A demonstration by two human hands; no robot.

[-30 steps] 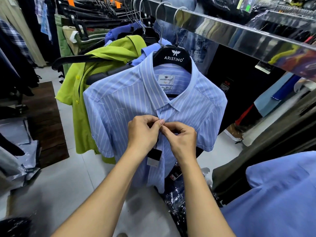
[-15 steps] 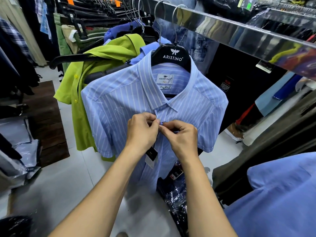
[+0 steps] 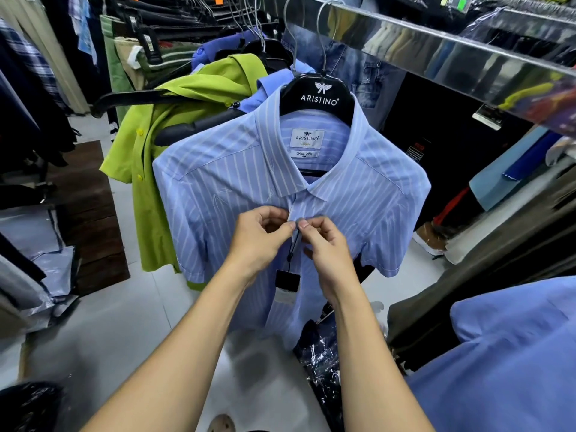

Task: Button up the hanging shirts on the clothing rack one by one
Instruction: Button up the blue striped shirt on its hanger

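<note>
Pinching the striped blue shirt (image 3: pixel 358 194) placket, left hand (image 3: pixel 258 241) and right hand (image 3: pixel 327 247) meet below the collar. A black price tag (image 3: pixel 287 283) hangs just beneath them.

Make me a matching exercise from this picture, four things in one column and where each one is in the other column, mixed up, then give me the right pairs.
Things
1. striped blue shirt
2. green shirt
3. black hang tag
4. black hanger

Places
A. dangling on a cord below the hands
B. hooked on the shiny rail, printed with a brand name
C. at the front of the rack, both hands pinching its placket
D. just behind the front shirt, to its left

Pairs: 1-C, 2-D, 3-A, 4-B
</note>
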